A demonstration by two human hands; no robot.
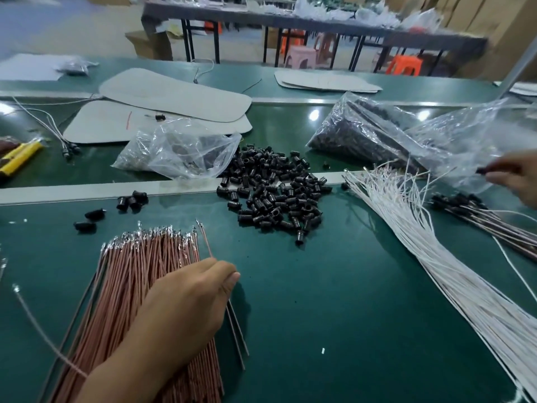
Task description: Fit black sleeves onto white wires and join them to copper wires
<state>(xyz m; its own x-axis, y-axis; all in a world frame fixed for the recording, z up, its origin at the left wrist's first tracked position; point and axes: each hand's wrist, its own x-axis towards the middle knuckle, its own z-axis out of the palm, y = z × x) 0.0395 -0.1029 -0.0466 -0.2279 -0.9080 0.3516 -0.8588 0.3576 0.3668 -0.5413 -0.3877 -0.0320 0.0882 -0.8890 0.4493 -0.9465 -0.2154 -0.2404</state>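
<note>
One copper wire (205, 241) is pinched in my left hand (189, 301), which rests on the copper bundle (139, 274) at the counter's (319, 301) near-left corner. My right hand (515, 177), cut off at the right edge, grips a blurred black sleeve (486, 170).

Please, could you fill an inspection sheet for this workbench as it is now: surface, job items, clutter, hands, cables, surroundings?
Surface: green table, with a few white specks.
Job's things: copper wires bundled front left; black sleeves piled in the centre; white wires fanned at right; sleeved wires beyond them.
Clutter: plastic bags of dark parts, grey pads, yellow tool.
Grippers: left hand pinches a single wire from the bundle; right hand holds a dark part, blurred.
Cables: loose leads at far left.
Surroundings: another table, plastic stools, cardboard box.
</note>
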